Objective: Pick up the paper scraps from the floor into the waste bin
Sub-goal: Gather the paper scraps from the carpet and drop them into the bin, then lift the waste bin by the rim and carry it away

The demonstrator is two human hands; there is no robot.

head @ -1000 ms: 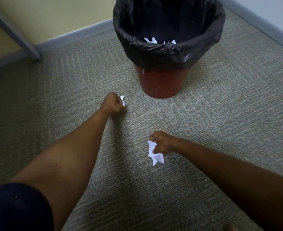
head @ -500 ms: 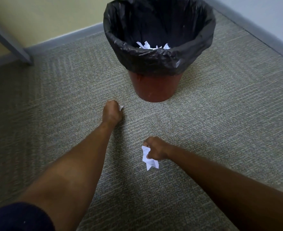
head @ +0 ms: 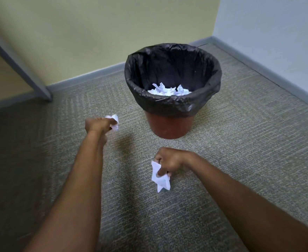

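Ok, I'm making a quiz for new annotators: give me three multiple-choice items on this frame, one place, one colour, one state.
1. Where does the waste bin stand? A on the carpet; B on a table; C on a chair.
2. What colour is its liner? A white; B black; C blue.
3. What is the right hand doing? A lying flat; B pointing; C gripping a paper scrap.
Answers: 1 A, carpet lies all round its base; 2 B, the bag folded over the rim is black; 3 C, the hand is curled round the scrap.
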